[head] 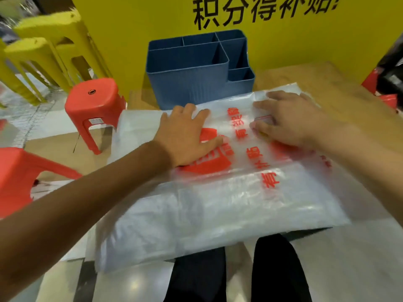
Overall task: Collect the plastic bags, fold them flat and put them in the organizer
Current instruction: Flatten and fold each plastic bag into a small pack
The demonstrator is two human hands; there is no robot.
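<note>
Both hands flat on the plastic bag [218, 192], palms down, fingers spread wide and straight. Neither hand grips anything, just pressing.

Left hand [185, 136] sits on the bag's left half, over a solid red printed patch. Thumb points toward the right hand, fingertips toward the organizer [196, 68].

Right hand [285, 120] is on the bag's right half, slightly motion-blurred. Fingers point left toward the other hand, tips close to it but apart. Red printed characters run across the bag in the gap between the two hands and on toward the person.

Bag is translucent white and lies spread on the wooden table [327, 83]. Its near edge hangs past the table edge, over the person's dark trousers [277, 269]. Looks layered or doubled over near the person; can't tell how many layers.

Organizer is blue, ribbed, with several open compartments. It stands upright just beyond the fingertips of the left hand, its base at the bag's far edge. Can't tell whether anything sits in the compartments from this angle.

Behind the organizer: yellow board [152, 18] with large black characters.

Left of the left arm: red stool [93, 101], and part of another red stool [19, 171] nearer the elbow. Further left of those, stacked yellow stools [43, 44].
</note>
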